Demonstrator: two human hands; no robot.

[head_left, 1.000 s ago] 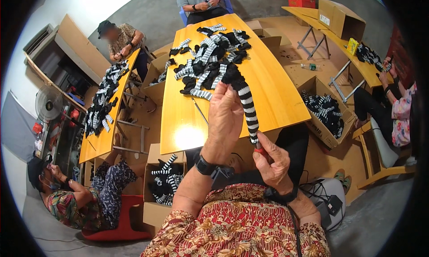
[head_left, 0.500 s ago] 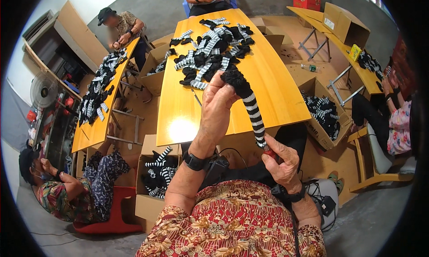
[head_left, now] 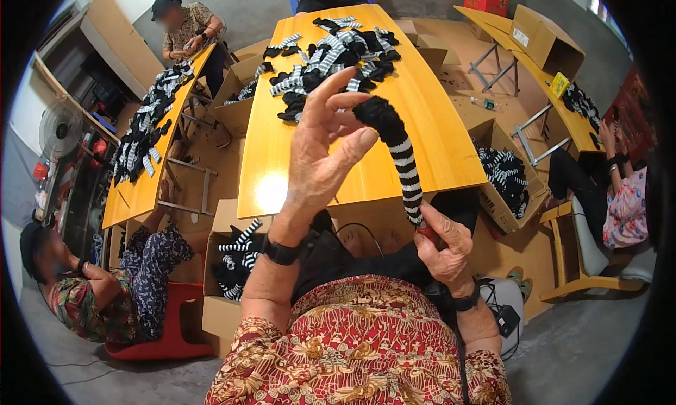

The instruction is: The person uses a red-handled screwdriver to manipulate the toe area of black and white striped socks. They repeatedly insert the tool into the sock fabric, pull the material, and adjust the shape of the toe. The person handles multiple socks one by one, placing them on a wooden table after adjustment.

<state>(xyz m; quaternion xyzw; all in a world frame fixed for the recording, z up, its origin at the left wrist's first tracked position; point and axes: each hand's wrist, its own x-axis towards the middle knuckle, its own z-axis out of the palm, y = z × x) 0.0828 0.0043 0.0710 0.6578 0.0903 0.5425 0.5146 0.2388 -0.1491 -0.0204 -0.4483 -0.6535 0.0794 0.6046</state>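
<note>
A narrow knitted tube with black and white stripes stands tilted in front of me, its bulky black end uppermost and bent to the left. My right hand pinches its lower end, where a bit of something red shows; most of that red thing is hidden by the fingers. Beside the black end, my left hand is open, thumb and fingers spread. Whether a fingertip touches the knit I cannot tell. Beyond it, a pile of similar striped and black knitted pieces covers the far part of the yellow table.
Cardboard boxes holding knitted pieces stand at my left and right. People sit at side tables and at the far end. A fan stands at far left. Cables lie beside my right arm.
My left hand has let go of the black end and opened, moving slightly left. The right hand keeps hold of the tube's lower end. The view has shifted a little.
</note>
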